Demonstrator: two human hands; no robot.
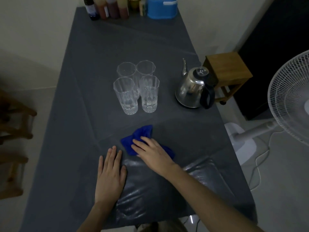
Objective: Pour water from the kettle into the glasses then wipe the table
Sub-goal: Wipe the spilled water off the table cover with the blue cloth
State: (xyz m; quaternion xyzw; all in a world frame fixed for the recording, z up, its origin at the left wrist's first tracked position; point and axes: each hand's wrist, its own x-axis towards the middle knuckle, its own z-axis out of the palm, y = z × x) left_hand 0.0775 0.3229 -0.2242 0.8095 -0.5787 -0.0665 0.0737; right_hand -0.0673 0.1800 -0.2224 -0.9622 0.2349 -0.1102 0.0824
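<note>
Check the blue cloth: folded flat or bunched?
Bunched: the blue cloth lies crumpled on the table, the right hand pressing flat on it.

The room is dim, with plain pale walls (41,22) and a light, glossy floor (284,190). A long table under a dark grey cover (133,39) runs away toward the far wall, its near end shiny and creased. At that far end stand several bottles (107,7) and a blue plastic container (162,8). Right of the table is 1 small wooden stool (229,71), with a dark doorway or panel (275,56) behind it. A white pedestal fan (291,97) stands at the right edge, its cord (260,164) trailing over the floor. Brown wooden furniture (15,131) shows at the left, too dark to identify.
</note>
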